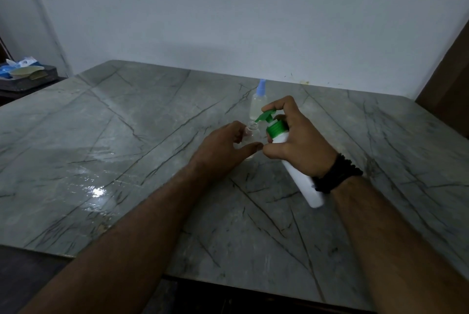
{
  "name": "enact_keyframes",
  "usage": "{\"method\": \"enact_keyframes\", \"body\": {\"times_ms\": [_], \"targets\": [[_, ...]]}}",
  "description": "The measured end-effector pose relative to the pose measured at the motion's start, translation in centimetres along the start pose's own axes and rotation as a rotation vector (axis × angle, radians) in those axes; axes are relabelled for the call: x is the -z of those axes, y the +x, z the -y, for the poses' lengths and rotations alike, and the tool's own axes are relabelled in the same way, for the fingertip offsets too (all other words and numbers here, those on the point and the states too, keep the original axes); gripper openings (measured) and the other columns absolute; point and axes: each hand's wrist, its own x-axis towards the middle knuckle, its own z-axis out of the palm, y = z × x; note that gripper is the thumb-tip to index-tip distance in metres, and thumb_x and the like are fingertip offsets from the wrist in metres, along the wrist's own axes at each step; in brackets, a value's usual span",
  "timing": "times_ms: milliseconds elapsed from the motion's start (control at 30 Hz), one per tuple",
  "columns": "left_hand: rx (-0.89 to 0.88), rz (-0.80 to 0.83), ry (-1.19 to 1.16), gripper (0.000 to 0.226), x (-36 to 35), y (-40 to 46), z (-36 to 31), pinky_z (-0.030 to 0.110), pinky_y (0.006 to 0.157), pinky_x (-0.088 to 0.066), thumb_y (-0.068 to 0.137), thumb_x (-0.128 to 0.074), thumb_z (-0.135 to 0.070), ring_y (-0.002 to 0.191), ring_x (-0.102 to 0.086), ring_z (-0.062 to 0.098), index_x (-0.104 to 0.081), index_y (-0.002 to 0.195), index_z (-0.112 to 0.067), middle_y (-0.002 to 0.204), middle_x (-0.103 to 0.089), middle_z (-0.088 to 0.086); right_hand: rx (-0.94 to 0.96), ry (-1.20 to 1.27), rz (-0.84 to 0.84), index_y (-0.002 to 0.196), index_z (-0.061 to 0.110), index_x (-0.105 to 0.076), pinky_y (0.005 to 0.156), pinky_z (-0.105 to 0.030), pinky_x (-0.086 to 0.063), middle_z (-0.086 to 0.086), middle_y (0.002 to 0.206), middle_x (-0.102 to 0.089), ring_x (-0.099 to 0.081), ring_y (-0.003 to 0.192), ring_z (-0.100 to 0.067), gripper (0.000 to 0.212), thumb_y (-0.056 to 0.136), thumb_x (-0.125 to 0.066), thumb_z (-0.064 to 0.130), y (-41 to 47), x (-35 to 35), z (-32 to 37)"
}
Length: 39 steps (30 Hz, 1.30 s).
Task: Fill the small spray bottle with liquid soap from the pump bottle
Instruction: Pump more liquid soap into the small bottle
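While the right hand wraps its fingers round the neck and upper body of the white pump bottle, a forefinger rests on the green pump head; the bottle is tilted, its base toward the person, its spout just over the open mouth of the small spray bottle.

Small spray bottle: clear plastic, uncapped, upright on the marble table, touching the pump bottle's left side. The left hand steadies it between thumb and curled fingers at its lower body. Judged light, thin-walled and easily tipped; best held low and firmly, clear of the narrow threaded neck. How much soap it holds cannot be told.

Pump bottle: opaque, stiff, judged the heavier item; probably slippery if soap runs down. Hold near the green collar for control of the spout.

Behind the small spray bottle: a second clear bottle with pale blue cap, standing upright.

Right wrist: black beaded band.
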Motion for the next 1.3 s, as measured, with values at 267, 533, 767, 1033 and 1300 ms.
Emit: {"method": "enact_keyframes", "body": {"times_ms": [267, 533, 767, 1033, 1300], "targets": [[0.001, 0.001, 0.001, 0.047, 0.01, 0.04, -0.03, 0.034, 0.082, -0.053, 0.08, -0.067, -0.054, 0.094, -0.059, 0.011, -0.058, 0.114, -0.023, 0.109, -0.064, -0.003, 0.006, 0.009, -0.004, 0.128, 0.021, -0.045, 0.064, -0.015, -0.047, 0.009, 0.088, -0.059, -0.059, 0.069, -0.002, 0.07, 0.068, -0.077, 0.002, 0.03, -0.08, 0.01], [0.001, 0.009, 0.003, 0.048, 0.12, -0.01, -0.04, 0.033, 0.082, -0.052, 0.08, -0.066, -0.055, 0.094, -0.059, 0.011, -0.058, 0.115, -0.023, 0.11, -0.064, -0.003, -0.002, 0.009, -0.019, 0.127, 0.022, -0.046, 0.065, -0.021, -0.05, 0.004, 0.089, -0.059, -0.06, 0.07, -0.009, 0.07, 0.069, -0.078, 0.0, -0.06, -0.11, 0.1], [0.003, 0.012, 0.007, 0.047, 0.08, 0.01, 0.04, 0.027, 0.078, -0.049, 0.079, -0.065, -0.056, 0.092, -0.058, 0.009, -0.057, 0.114, -0.024, 0.109, -0.063, -0.004, -0.014, 0.026, 0.008, 0.124, 0.017, -0.044, 0.065, -0.02, -0.048, 0.005, 0.09, -0.059, -0.059, 0.07, -0.006, 0.066, 0.07, -0.077, -0.003, 0.06, 0.02, 0.13], [0.013, 0.019, 0.012, 0.047, 0.12, -0.03, -0.27, 0.032, 0.082, -0.051, 0.081, -0.066, -0.052, 0.095, -0.058, 0.012, -0.057, 0.116, -0.022, 0.111, -0.063, -0.001, -0.006, 0.027, -0.002, 0.128, 0.021, -0.046, 0.065, -0.02, -0.049, 0.008, 0.089, -0.059, -0.059, 0.07, -0.006, 0.071, 0.069, -0.078, -0.002, 0.0, -0.08, 0.14], [0.01, 0.015, -0.003, 0.045, 0.23, -0.21, -0.52, 0.035, 0.085, -0.051, 0.082, -0.067, -0.05, 0.097, -0.059, 0.012, -0.058, 0.116, -0.022, 0.111, -0.064, -0.001, -0.017, 0.038, -0.005, 0.126, 0.019, -0.046, 0.067, -0.025, -0.05, 0.004, 0.091, -0.06, -0.06, 0.073, -0.01, 0.068, 0.069, -0.077, -0.002, 0.0, -0.04, 0.08]]}}
